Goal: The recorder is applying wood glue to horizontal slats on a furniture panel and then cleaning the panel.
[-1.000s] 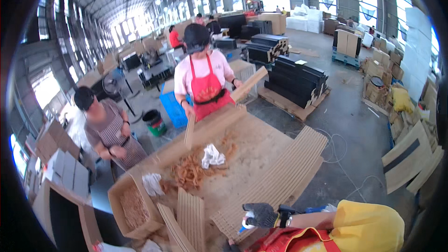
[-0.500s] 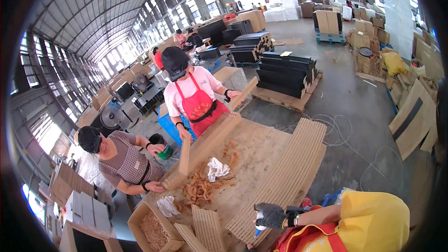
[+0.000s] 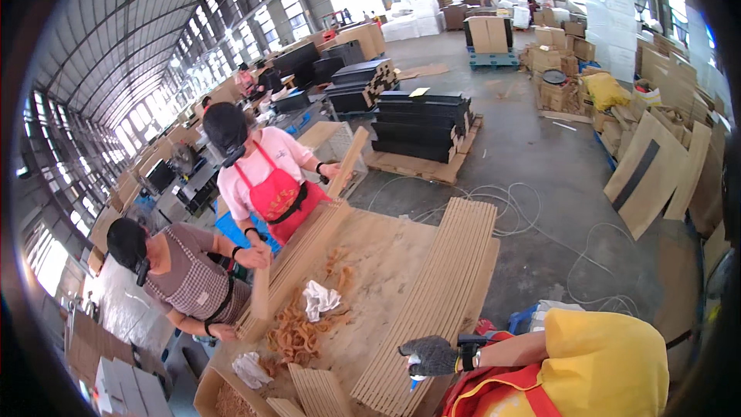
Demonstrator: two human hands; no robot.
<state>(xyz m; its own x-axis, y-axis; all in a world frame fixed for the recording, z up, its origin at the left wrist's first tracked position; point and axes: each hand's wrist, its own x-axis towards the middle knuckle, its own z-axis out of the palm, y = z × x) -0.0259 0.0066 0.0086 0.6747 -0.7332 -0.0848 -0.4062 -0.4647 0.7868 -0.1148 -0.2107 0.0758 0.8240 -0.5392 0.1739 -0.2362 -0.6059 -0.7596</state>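
Observation:
My right hand (image 3: pixel 431 357), in a dark grey glove with pale fingertips, reaches in from the lower right beneath a yellow sleeve. Its fingers are closed around a small white-and-blue tool (image 3: pixel 415 380), whose kind I cannot make out. Hand and tool are over the near end of a row of long, narrow tan board strips (image 3: pixel 432 282), lying side by side on the worktable (image 3: pixel 386 251). A dark device is strapped to my right wrist. My left hand is out of sight.
Across the table, a co-worker in a red apron (image 3: pixel 282 201) holds board strips; another in a checked apron (image 3: pixel 202 282) touches a strip row (image 3: pixel 297 259). Brown curled shavings (image 3: pixel 297 332), white crumpled cloths (image 3: pixel 320 300) and a cardboard box (image 3: pixel 207 398) are nearby. Cables (image 3: pixel 525 212) loop over the floor.
The whole view has shifted, so the scene sits further left. The red-aproned co-worker's hand nearer the checked-aproned one has moved onto an upright strip. My right hand stays closed on the tool.

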